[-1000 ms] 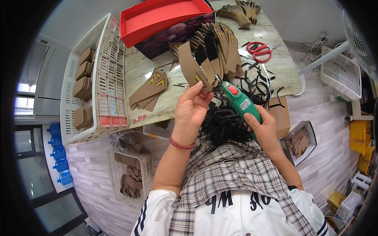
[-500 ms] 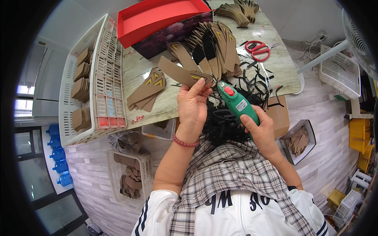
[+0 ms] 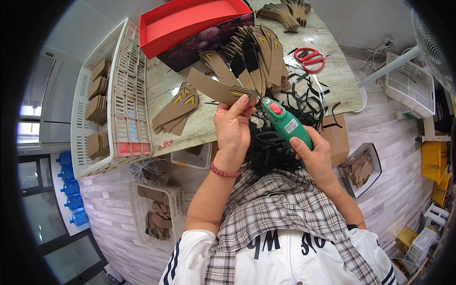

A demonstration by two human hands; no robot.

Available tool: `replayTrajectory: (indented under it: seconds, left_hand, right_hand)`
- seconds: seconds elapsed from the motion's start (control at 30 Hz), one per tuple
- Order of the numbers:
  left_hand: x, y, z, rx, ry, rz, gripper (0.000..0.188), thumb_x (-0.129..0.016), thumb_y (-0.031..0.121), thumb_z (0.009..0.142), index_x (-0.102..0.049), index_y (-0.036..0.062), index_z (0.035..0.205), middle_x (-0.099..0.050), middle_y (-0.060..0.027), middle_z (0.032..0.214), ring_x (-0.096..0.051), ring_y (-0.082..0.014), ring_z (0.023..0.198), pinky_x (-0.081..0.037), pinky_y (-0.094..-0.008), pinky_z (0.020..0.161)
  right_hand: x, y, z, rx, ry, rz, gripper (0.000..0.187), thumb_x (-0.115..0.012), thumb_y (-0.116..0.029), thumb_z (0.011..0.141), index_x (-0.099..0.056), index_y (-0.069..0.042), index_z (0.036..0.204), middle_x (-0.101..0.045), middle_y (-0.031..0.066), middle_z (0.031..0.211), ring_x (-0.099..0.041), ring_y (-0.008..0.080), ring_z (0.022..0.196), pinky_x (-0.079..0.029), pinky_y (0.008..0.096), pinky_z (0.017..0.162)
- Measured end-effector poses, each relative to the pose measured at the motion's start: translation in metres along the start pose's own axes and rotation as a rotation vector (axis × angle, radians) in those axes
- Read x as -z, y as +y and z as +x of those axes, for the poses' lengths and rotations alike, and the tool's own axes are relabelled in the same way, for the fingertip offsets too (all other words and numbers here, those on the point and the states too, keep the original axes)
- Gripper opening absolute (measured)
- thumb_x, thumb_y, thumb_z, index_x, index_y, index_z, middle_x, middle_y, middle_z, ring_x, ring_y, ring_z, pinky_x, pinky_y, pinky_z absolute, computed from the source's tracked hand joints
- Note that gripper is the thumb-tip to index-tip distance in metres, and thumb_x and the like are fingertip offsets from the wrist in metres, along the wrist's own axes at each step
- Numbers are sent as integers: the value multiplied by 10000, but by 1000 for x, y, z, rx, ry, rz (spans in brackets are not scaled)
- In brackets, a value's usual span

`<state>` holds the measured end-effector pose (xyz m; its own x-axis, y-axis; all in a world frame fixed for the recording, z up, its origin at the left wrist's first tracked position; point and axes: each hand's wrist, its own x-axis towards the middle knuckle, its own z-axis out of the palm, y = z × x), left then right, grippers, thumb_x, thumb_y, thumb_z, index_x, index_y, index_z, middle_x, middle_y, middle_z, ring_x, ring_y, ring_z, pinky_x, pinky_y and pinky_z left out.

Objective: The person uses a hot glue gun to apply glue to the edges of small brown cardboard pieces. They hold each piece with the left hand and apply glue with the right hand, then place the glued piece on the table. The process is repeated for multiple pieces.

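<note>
My left hand (image 3: pixel 232 123) pinches the pointed end of a brown strip-shaped piece (image 3: pixel 209 85) with a yellow chevron mark, thumb on top. The strip's wide end sticks out up and to the left. My right hand (image 3: pixel 316 154) is wrapped round a green electric cutter (image 3: pixel 287 124) with a red button. Its metal tip meets the edge of the held piece, just beside my left fingertips; the exact contact is too small to make out. Beneath the cutter, black trimmings (image 3: pixel 270 149) are heaped over the table edge and my lap.
Brown pieces (image 3: pixel 259 57) lie fanned out beyond my hands, and a smaller stack (image 3: pixel 175 111) lies to the left. Red-handled scissors (image 3: pixel 309 60) rest at the right. A red-lined box (image 3: pixel 194 23) stands at the back, a white plastic basket (image 3: pixel 111 95) at the left.
</note>
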<state>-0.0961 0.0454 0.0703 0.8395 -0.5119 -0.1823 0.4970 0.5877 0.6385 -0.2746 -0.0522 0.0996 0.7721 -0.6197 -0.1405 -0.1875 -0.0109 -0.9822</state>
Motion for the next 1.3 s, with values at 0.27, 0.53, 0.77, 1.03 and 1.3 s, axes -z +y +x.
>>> replayTrajectory:
  seconds: [0.27, 0.53, 0.77, 1.03, 1.3]
  left_hand:
    - [4, 9, 1, 13, -43, 151, 162, -658, -15, 852, -623, 8, 1009, -697, -103, 904, -682, -199, 781, -548, -289, 647]
    - [9, 16, 4, -70, -96, 314, 138, -657, -35, 838, -645, -33, 976, -703, -135, 901, -698, -209, 725, -571, -290, 586]
    - [7, 22, 2, 7, -121, 407, 144, -662, -35, 824, -650, -43, 967, -703, -147, 874, -689, -202, 685, -572, -293, 592]
    - [6, 17, -5, 93, -115, 435, 136, -677, -18, 818, -657, -25, 953, -701, -118, 836, -684, -180, 677, -573, -296, 595]
    - [11, 10, -8, 78, -103, 429, 130, -688, 3, 826, -653, -10, 951, -700, -107, 849, -684, -170, 687, -581, -287, 609]
  right_hand:
    - [6, -1, 1, -21, -23, 3, 371, -717, -284, 871, -635, -7, 1104, -600, -5, 724, -521, 47, 621, -423, 217, 554]
    - [17, -7, 1, -11, -70, -104, 389, -743, -286, 847, -639, -5, 1095, -650, 24, 793, -576, 72, 706, -463, 235, 622]
    - [22, -4, 5, 24, -92, -149, 391, -742, -293, 843, -640, -5, 1086, -659, 42, 791, -597, 92, 721, -478, 249, 645]
    - [20, -5, 9, 17, -92, -171, 387, -738, -289, 842, -642, -10, 1093, -665, 50, 796, -610, 97, 732, -485, 252, 655]
    - [8, -6, 17, -15, -91, -134, 393, -742, -291, 842, -643, -17, 1105, -666, 37, 820, -597, 81, 735, -485, 243, 661]
